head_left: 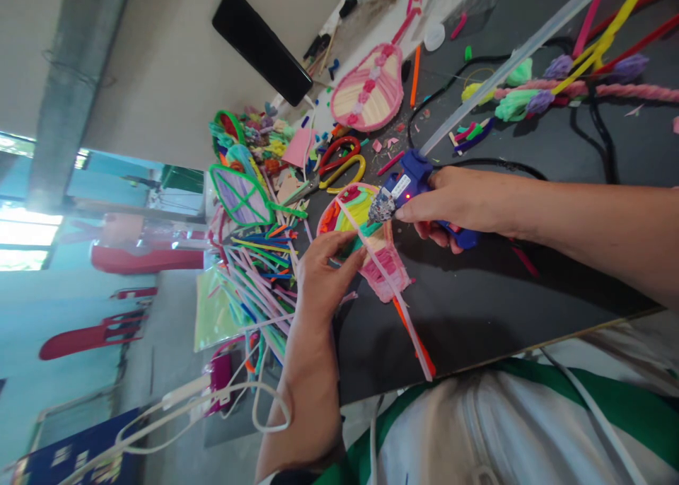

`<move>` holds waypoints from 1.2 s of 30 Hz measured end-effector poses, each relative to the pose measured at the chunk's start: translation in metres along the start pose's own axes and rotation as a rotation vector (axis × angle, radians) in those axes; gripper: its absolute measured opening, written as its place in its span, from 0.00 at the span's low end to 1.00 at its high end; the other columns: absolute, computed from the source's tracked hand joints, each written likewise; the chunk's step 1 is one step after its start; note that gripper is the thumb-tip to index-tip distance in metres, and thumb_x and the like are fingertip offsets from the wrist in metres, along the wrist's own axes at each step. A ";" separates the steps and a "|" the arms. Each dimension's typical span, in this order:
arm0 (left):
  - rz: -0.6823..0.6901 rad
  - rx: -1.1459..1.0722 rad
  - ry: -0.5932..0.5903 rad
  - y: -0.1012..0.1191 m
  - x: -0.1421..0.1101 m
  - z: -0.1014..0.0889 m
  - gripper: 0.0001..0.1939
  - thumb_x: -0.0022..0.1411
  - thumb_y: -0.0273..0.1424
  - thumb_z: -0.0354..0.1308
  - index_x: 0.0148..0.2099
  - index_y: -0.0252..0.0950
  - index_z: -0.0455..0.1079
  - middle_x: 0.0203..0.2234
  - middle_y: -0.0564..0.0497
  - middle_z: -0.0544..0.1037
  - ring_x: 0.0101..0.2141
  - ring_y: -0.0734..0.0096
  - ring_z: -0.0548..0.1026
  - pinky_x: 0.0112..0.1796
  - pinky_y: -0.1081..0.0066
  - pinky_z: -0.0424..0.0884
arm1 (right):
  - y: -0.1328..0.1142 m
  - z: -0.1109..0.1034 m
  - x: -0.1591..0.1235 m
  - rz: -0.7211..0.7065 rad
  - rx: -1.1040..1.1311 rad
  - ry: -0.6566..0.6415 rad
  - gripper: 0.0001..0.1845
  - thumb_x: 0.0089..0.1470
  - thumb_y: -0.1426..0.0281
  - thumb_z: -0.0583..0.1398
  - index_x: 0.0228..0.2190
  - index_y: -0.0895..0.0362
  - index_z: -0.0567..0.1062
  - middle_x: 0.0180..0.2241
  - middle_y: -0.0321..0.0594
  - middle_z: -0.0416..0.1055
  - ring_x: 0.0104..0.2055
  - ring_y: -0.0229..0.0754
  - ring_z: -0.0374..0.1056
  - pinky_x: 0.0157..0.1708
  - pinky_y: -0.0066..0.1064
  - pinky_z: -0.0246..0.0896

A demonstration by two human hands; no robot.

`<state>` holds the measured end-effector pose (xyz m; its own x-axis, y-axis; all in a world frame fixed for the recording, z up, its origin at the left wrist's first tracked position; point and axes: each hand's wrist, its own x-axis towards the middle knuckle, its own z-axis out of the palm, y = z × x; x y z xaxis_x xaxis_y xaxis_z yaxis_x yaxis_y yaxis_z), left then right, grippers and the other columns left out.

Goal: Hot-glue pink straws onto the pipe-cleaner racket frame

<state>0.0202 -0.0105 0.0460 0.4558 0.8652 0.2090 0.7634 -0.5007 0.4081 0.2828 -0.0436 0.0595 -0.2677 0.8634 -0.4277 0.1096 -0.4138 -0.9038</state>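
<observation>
My right hand (450, 202) is wrapped round a blue hot glue gun (413, 177) with a small red light lit. A long clear glue stick (509, 68) juts from its back end. The metal nozzle points down at a colourful pipe-cleaner craft piece (379, 269), which has yellow, green, red and pink rows. Thumb and fingers of my left hand (326, 269) pinch at the piece's edge, on a pale pink pipe cleaner (395, 287) that lies across it. The fingertips partly cover the green rows. An orange strip (408, 322) lies under the pale pink pipe cleaner's lower end.
Scissors (342, 167) with red and yellow handles lie beyond the piece. A pink fan-shaped craft (368, 89), loose pipe cleaners (259, 280) and a green-edged leaf shape (244, 195) surround it. The black cord (498, 165) crosses the dark table (477, 287). A phone (262, 47) stands behind.
</observation>
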 end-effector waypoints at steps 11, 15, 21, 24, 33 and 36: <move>0.004 0.035 -0.010 0.005 -0.001 -0.001 0.16 0.57 0.37 0.64 0.46 0.36 0.78 0.40 0.47 0.80 0.40 0.66 0.78 0.43 0.67 0.74 | -0.003 0.000 -0.002 0.017 0.002 0.015 0.13 0.53 0.67 0.60 0.20 0.58 0.71 0.15 0.37 0.67 0.15 0.35 0.62 0.14 0.24 0.60; -0.034 0.023 0.018 0.004 -0.002 0.001 0.16 0.57 0.39 0.64 0.45 0.37 0.78 0.40 0.48 0.80 0.40 0.66 0.78 0.44 0.66 0.74 | -0.003 0.000 -0.003 0.002 0.010 0.007 0.12 0.53 0.68 0.60 0.20 0.58 0.71 0.16 0.37 0.67 0.16 0.34 0.62 0.15 0.23 0.59; -0.048 0.029 0.020 0.004 -0.002 0.002 0.16 0.56 0.38 0.65 0.45 0.37 0.78 0.40 0.48 0.80 0.41 0.65 0.78 0.44 0.65 0.74 | -0.004 0.000 -0.004 -0.004 0.018 0.013 0.13 0.53 0.66 0.61 0.20 0.58 0.71 0.16 0.37 0.68 0.16 0.34 0.62 0.16 0.23 0.60; -0.045 0.032 0.015 0.004 -0.001 0.002 0.16 0.56 0.38 0.65 0.45 0.38 0.77 0.40 0.48 0.80 0.41 0.65 0.78 0.44 0.66 0.74 | -0.004 0.000 -0.003 -0.001 0.016 0.019 0.13 0.53 0.66 0.61 0.19 0.58 0.71 0.15 0.36 0.67 0.16 0.34 0.62 0.16 0.24 0.60; -0.042 0.037 0.008 0.007 -0.001 0.001 0.15 0.56 0.37 0.65 0.45 0.37 0.77 0.40 0.49 0.80 0.40 0.66 0.78 0.44 0.66 0.74 | -0.001 0.000 -0.002 -0.008 0.008 0.009 0.12 0.52 0.66 0.61 0.20 0.58 0.72 0.15 0.37 0.67 0.16 0.34 0.62 0.15 0.23 0.61; -0.049 0.029 0.011 0.007 -0.001 0.002 0.15 0.56 0.37 0.65 0.46 0.37 0.77 0.40 0.48 0.80 0.39 0.67 0.78 0.44 0.67 0.74 | 0.000 0.001 -0.001 -0.015 0.013 0.006 0.12 0.52 0.66 0.61 0.20 0.58 0.72 0.15 0.37 0.67 0.16 0.34 0.62 0.15 0.23 0.59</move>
<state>0.0256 -0.0148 0.0471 0.4123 0.8889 0.1996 0.7978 -0.4581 0.3920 0.2824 -0.0448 0.0605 -0.2630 0.8711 -0.4147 0.0933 -0.4049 -0.9096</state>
